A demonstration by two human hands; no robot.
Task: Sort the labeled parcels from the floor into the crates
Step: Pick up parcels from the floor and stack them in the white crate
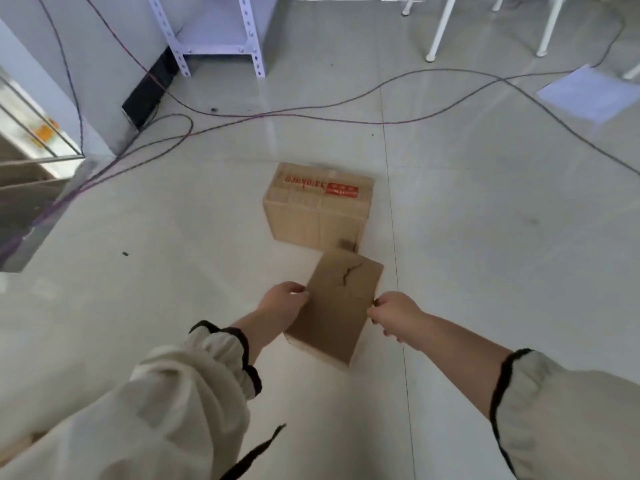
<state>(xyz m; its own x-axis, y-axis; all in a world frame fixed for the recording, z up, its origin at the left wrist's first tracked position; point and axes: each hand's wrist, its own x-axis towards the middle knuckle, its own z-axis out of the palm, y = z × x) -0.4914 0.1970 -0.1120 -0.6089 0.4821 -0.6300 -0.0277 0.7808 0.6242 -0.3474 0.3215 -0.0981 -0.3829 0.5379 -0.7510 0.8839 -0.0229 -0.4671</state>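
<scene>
A small brown cardboard parcel [337, 306] with a dark crack mark on its top is held between both hands above the pale floor. My left hand [282, 303] grips its left edge, fingers curled round it. My right hand [391, 315] grips its right edge. Just beyond it a larger cardboard parcel [317, 207] with red print and a red label stands on the floor. No label shows on the held parcel's upper face.
Cables [242, 116] trail across the floor behind the parcels. A white metal rack [221, 39] stands at the back, white table legs [440, 32] at the back right, a sheet of paper [588, 93] on the floor right, and cardboard boxes [27, 188] at the left edge.
</scene>
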